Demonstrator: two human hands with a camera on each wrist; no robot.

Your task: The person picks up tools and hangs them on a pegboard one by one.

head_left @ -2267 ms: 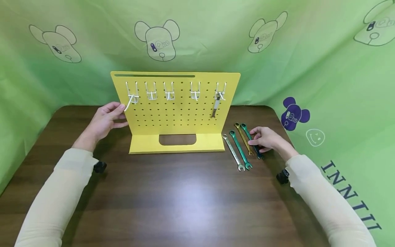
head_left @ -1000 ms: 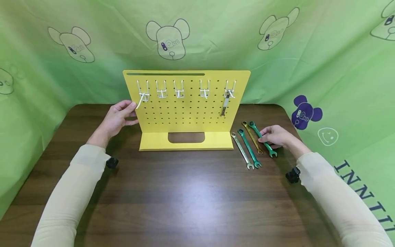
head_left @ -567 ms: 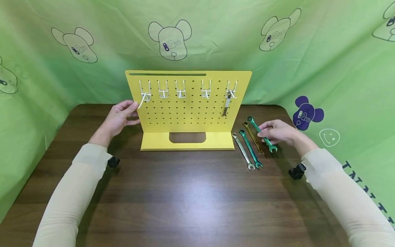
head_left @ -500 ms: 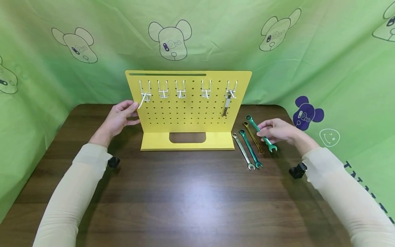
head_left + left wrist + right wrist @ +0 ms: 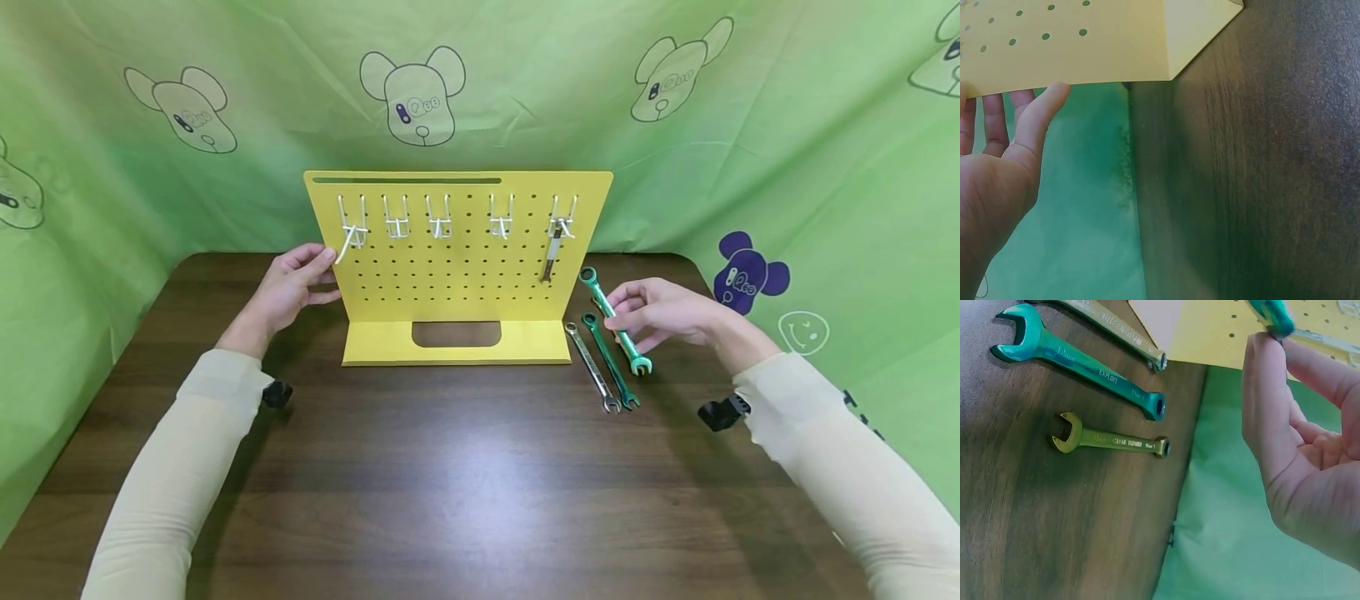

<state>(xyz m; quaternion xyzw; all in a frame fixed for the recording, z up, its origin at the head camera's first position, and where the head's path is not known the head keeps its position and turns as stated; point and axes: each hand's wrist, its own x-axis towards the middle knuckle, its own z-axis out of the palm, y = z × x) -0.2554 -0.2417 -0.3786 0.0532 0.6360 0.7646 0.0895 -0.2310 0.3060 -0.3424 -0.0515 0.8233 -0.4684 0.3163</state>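
My left hand [image 5: 281, 292] grips the left edge of a yellow pegboard [image 5: 450, 277], its thumb tip in front and fingers behind. My right hand [image 5: 667, 312] pinches a green combination wrench [image 5: 597, 290] by the middle of its shank, raised over the table with the open end toward me. In the right wrist view only one end of that wrench shows above the fingertips. Below it lie a gold wrench [image 5: 1116, 441], mostly covered in the head view, a darker green wrench [image 5: 609, 360] and a silver wrench [image 5: 589, 363].
Several white double-wire hooks [image 5: 439, 227] line the pegboard's upper part. A small wrench [image 5: 552, 252] hangs from the rightmost hook. The board stands on a dark wooden table [image 5: 420, 467], with a green printed curtain [image 5: 525, 100] behind and at the sides.
My right hand has picked the green wrench up from the right of the row and carried it leftward, over the gold one. My left hand keeps its grip on the pegboard.
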